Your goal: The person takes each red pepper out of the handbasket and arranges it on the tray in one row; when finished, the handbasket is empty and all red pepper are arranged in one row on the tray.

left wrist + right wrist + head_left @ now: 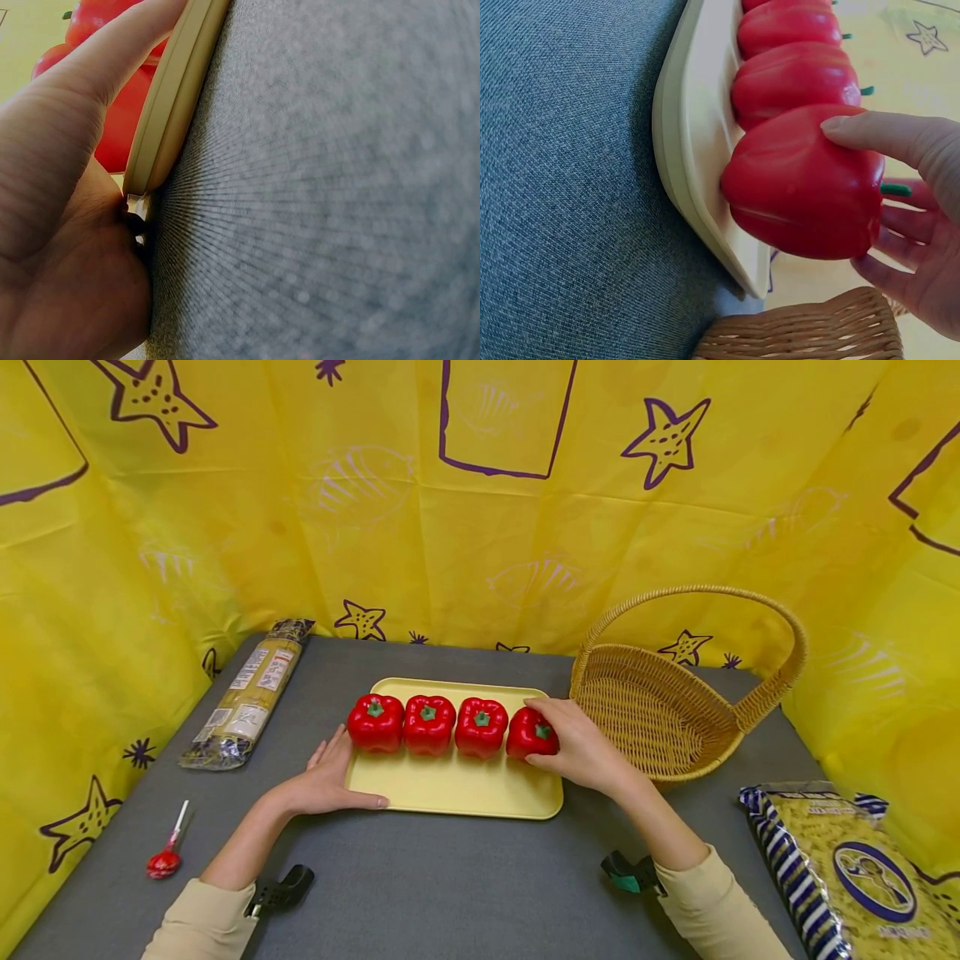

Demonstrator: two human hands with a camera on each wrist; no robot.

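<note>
Several red bell peppers stand in a row on a pale yellow tray [450,789], green stems up. My right hand [573,743] holds the rightmost bell pepper [531,733] between thumb and fingers at the tray's right end; the right wrist view shows the thumb on one side of this pepper [802,187] and the fingers on the other. At the tray's left end my left hand [326,781] rests against the edge, fingers spread along the side and thumb at the front rim. The left wrist view shows that thumb along the tray rim [169,105].
A wicker basket [637,710] with a tall handle stands right of the tray. A pack of spaghetti [251,702] lies at the back left, a red lollipop [165,860] at the front left. A bag of pasta [862,868] is at the right. Yellow cloth [480,543] encloses the table.
</note>
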